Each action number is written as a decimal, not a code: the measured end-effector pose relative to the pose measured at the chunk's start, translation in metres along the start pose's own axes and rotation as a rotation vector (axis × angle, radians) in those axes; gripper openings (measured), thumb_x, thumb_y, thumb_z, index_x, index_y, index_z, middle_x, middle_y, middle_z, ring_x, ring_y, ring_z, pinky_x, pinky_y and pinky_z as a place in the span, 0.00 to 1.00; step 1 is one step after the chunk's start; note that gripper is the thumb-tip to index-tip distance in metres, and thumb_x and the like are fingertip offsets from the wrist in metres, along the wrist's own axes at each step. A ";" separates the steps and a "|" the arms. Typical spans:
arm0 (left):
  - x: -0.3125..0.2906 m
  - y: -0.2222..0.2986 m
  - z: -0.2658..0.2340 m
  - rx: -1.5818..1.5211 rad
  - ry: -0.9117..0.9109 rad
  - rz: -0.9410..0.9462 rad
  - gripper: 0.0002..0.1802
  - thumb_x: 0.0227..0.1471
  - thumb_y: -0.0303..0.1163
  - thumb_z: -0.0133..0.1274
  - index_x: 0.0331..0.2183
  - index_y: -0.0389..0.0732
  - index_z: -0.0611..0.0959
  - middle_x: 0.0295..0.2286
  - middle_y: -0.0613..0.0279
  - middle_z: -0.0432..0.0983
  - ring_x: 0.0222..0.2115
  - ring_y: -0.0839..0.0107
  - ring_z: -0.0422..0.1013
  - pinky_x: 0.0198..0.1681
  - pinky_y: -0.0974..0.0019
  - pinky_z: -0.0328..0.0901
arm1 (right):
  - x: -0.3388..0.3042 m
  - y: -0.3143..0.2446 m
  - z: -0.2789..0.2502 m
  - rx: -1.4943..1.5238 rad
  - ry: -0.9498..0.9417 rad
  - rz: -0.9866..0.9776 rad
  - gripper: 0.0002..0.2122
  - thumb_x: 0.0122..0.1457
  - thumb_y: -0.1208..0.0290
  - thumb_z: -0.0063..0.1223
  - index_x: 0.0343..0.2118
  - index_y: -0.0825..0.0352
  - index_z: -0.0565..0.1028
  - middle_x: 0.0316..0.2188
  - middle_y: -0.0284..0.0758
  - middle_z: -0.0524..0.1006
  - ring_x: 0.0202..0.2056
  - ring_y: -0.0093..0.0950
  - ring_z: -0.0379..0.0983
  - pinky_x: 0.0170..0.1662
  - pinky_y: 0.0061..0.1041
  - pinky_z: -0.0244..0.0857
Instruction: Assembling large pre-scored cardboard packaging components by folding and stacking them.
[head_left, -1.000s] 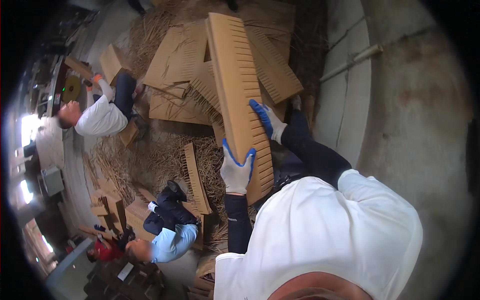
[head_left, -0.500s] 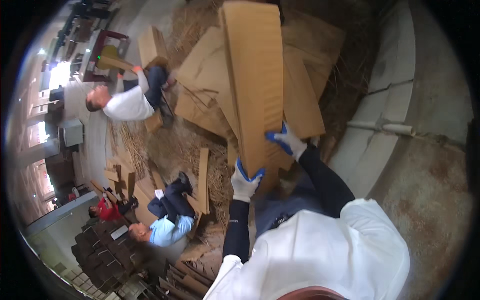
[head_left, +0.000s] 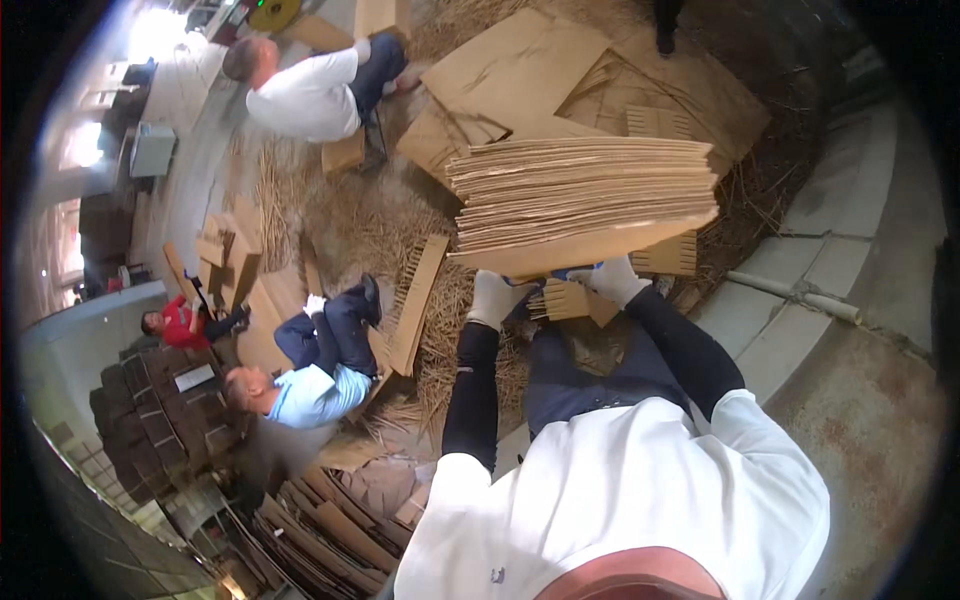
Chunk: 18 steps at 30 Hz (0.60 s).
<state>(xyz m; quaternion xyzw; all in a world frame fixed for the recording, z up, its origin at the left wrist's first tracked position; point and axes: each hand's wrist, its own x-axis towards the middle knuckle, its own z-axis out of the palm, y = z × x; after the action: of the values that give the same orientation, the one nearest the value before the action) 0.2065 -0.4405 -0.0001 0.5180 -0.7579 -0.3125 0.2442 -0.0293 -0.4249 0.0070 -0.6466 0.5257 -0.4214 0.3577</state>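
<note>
A thick stack of brown cardboard sheets (head_left: 585, 195) is held up in front of me, its many layered edges showing. My left hand (head_left: 494, 298), in a white glove with blue on the palm side, grips the stack's lower near side. A little to the right, my right hand (head_left: 616, 281), gloved the same way, grips that same side. The fingertips of both hands are partly hidden beneath the stack. Below and between the hands lies a notched cardboard piece (head_left: 562, 301). Another notched piece (head_left: 665, 253) shows behind the stack on the right.
Large flat cardboard sheets (head_left: 520, 65) lie beyond the stack. Cardboard scrap strips (head_left: 440, 360) litter the floor. Persons in a white shirt (head_left: 310, 95), a light blue shirt (head_left: 320, 395) and red (head_left: 180, 322) sit to the left. A pipe (head_left: 790, 295) crosses the concrete ledge at right.
The stack has swung from standing long and upright in view to lying crosswise, edges toward me. Both hands now sit under its near side. The view has shifted too.
</note>
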 end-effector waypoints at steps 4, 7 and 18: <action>0.050 0.143 0.029 -0.688 0.223 -0.140 0.27 0.33 0.27 0.70 0.39 0.35 0.79 0.33 0.58 0.78 0.35 0.65 0.75 0.36 0.66 0.70 | 0.014 0.079 -0.116 -0.063 -0.118 -0.023 0.29 0.40 0.56 0.71 0.43 0.69 0.74 0.38 0.43 0.78 0.41 0.41 0.76 0.44 0.35 0.68; -0.003 0.063 -0.042 -0.605 0.245 -0.390 0.34 0.36 0.27 0.69 0.46 0.32 0.73 0.40 0.54 0.74 0.37 0.64 0.72 0.42 0.63 0.68 | 0.003 0.075 0.017 -0.040 -0.065 0.075 0.29 0.38 0.61 0.71 0.43 0.68 0.72 0.37 0.44 0.77 0.41 0.42 0.74 0.45 0.35 0.68; 0.041 -0.024 0.081 -1.722 0.071 -0.670 0.25 0.57 0.40 0.49 0.49 0.29 0.73 0.41 0.39 0.74 0.34 0.52 0.76 0.37 0.51 0.75 | 0.013 0.226 0.037 -0.148 -0.048 -0.035 0.21 0.45 0.66 0.64 0.44 0.62 0.72 0.38 0.42 0.76 0.42 0.41 0.73 0.46 0.35 0.67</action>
<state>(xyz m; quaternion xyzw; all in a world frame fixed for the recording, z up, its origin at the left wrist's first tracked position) 0.1510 -0.4674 -0.0710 0.3594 -0.0666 -0.8063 0.4650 -0.0798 -0.4800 -0.2095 -0.6902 0.5353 -0.3722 0.3139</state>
